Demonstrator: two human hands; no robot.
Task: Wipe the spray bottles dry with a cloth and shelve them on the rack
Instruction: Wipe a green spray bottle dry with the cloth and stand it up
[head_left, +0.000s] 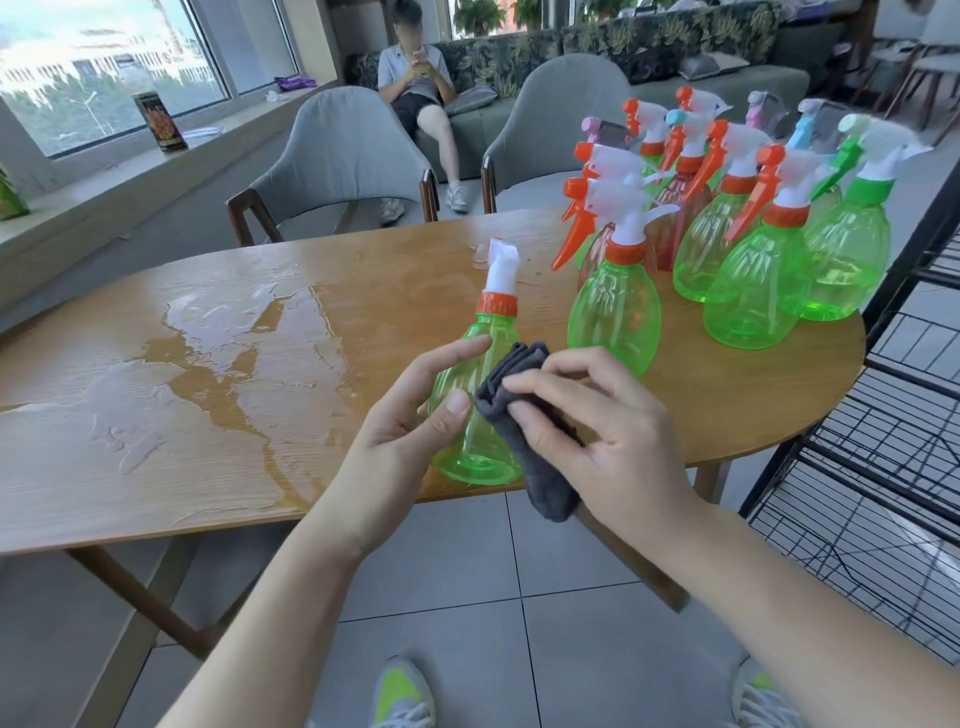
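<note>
The right hand (587, 421) pinches a folded dark grey cloth (524, 431) against a translucent green plastic spray bottle with an orange collar (480, 395); the left hand (410, 415) grips that bottle's side over the near edge of the wet wooden table (208, 415). At one o'clock stands a cluster of similar spray bottles (727, 223); at three o'clock, a black wire rack (893, 441).

Left of the cluster of spray bottles (727, 223), the table (156, 457) lies open but carries a puddle (208, 353). Right of the cluster, the wire rack (883, 441) stands just beside the table edge.
</note>
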